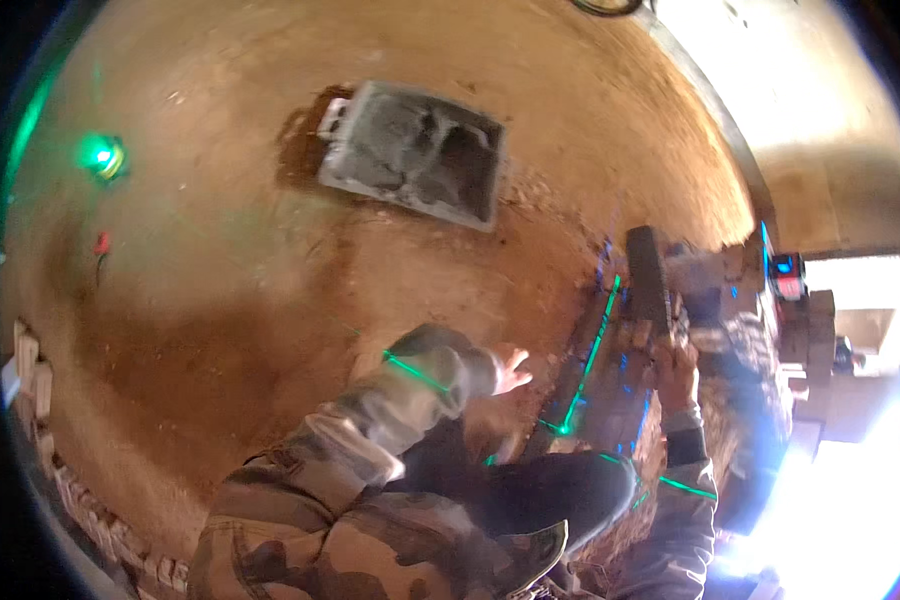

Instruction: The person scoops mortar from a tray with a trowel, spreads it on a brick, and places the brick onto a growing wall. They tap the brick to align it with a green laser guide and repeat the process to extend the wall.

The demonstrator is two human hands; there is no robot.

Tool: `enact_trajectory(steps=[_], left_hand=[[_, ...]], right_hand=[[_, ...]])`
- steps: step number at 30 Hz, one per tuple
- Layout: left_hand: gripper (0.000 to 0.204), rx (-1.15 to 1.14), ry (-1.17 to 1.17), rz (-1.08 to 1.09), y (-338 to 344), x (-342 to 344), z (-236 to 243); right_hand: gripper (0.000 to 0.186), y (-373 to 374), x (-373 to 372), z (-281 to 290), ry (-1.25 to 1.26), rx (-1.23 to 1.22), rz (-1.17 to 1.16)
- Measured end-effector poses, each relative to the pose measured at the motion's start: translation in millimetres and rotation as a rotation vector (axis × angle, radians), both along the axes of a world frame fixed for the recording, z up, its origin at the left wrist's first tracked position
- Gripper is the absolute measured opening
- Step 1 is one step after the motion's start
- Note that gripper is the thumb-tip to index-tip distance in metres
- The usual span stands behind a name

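My left hand (pixel 513 371) is over the ground in front of me, its fingers stretched out and holding nothing. Farther right, my right hand (pixel 678 372) is closed at the near end of a long, dark grey, flat-sided tool (pixel 650 278). The tool looks like a trowel, but blur hides its exact kind. It points away from me, above a low row of bricks (pixel 602 400). Green and blue laser lines fall on the row, and green lines also cross both my sleeves.
A grey tub (pixel 415 155) with wet-looking mortar sits on the dirt floor ahead. One laser level (pixel 107 157) glows green at far left, near a small red object (pixel 102 243); another device (pixel 788 277) stands right. Bricks (pixel 45 390) line the left edge. Glare washes out the lower right.
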State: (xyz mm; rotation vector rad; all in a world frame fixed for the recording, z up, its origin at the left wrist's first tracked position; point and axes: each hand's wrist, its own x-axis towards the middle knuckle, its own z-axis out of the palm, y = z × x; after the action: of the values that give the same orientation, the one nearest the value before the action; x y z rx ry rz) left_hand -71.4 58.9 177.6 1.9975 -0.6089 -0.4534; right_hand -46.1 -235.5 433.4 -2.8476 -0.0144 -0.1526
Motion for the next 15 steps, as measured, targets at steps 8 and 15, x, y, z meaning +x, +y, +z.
enact_trajectory(steps=[8, 15], left_hand=[[0.058, -0.457, 0.705, 0.435, 83.3, 39.1, -41.5], [0.032, -0.254, 0.354, 0.944, 289.9, -33.6, 63.0]], right_hand=[[0.043, 158.2, 210.7, -152.4, 0.331, -0.118, 0.240], [0.043, 241.3, 434.0, -266.3, 0.075, -0.358, 0.322]])
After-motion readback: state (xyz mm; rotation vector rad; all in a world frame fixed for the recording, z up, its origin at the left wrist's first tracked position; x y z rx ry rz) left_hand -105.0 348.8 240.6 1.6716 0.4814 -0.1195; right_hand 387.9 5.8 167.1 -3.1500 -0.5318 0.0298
